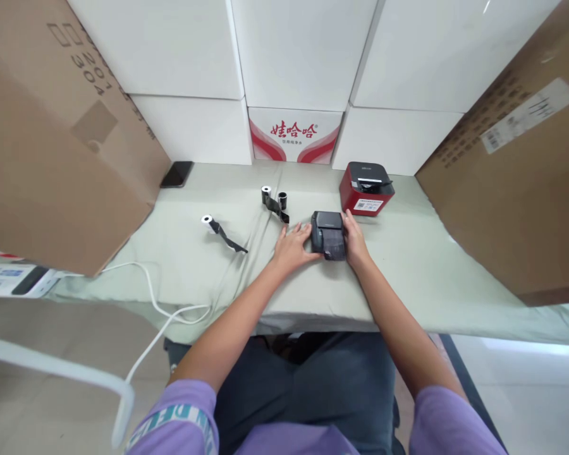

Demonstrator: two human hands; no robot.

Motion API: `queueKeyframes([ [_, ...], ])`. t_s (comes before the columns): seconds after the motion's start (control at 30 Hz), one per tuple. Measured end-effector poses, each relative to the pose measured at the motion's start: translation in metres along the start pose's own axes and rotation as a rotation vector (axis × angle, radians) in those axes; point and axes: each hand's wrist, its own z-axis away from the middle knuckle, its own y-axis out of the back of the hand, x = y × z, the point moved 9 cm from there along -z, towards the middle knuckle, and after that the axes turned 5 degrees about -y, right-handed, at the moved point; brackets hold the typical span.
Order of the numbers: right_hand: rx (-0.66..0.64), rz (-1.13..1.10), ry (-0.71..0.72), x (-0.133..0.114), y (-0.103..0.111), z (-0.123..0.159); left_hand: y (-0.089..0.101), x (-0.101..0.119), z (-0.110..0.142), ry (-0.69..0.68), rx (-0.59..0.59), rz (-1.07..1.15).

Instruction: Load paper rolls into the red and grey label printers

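A small dark grey portable printer [329, 220] sits on the cloth-covered table with a black strip [334, 246] coming out over its front. On its left side lies my left hand [294, 245], fingers spread, with the thumb and fingertips at the casing. My right hand [355, 242] presses along the right side, its fingers close together. Just beyond my left hand are a white-ended black paper roll [266, 193] and a smaller black roll [282, 198], with a loose black strip [277, 209] beside them. Farther left lies another roll [207, 220], its black tail [228, 241] unrolled.
A red and black box-shaped device [367, 189] stands behind my right hand. Large cardboard boxes flank the table, one on the left [66, 139] and one on the right [526, 170]. White cartons [296, 54] form the back. A phone [177, 174] and a white cable [154, 297] lie left.
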Motion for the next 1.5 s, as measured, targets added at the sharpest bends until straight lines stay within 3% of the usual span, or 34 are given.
queueKeyframes([
  [0.13,0.188,-0.068,0.001,-0.007,0.010,0.013,0.001,0.000,0.001,-0.003,0.012,0.008],
  [0.23,0.240,0.020,0.116,-0.022,0.014,0.028,0.002,0.000,0.002,-0.002,0.010,0.020],
  [0.33,0.147,0.142,0.209,-0.036,0.009,0.031,0.003,0.001,0.001,-0.005,0.020,0.035],
  [0.5,-0.036,0.226,0.166,-0.049,0.001,0.002,0.003,0.001,0.002,-0.005,0.027,0.040],
  [0.6,-0.140,0.486,0.206,-0.060,-0.007,-0.013,0.004,0.002,0.002,0.001,0.023,0.041],
  [0.73,-0.173,0.956,0.311,-0.072,-0.020,-0.021,0.004,0.001,0.003,0.014,0.007,0.055],
  [0.83,-0.176,1.209,0.234,-0.065,-0.031,-0.030,0.005,0.000,0.003,0.017,0.014,0.078],
  [0.93,-0.188,1.274,0.069,-0.056,-0.036,-0.038,0.005,0.000,0.003,0.016,0.018,0.092],
  [1.0,-0.200,1.277,0.025,-0.059,-0.037,-0.040,0.005,0.000,0.003,0.015,0.018,0.090],
  [1.1,-0.164,1.213,0.154,-0.087,-0.035,-0.034,0.005,0.000,0.003,0.015,0.027,0.076],
  [1.23,-0.213,0.822,0.322,-0.133,-0.044,-0.005,0.004,0.000,0.001,0.008,0.033,0.083],
  [1.37,-0.420,0.348,0.209,-0.142,-0.088,0.027,0.000,-0.007,-0.002,0.045,0.037,0.113],
  [1.5,-0.613,0.321,0.267,-0.132,-0.153,0.043,-0.005,-0.007,-0.006,0.047,-0.033,0.105],
])
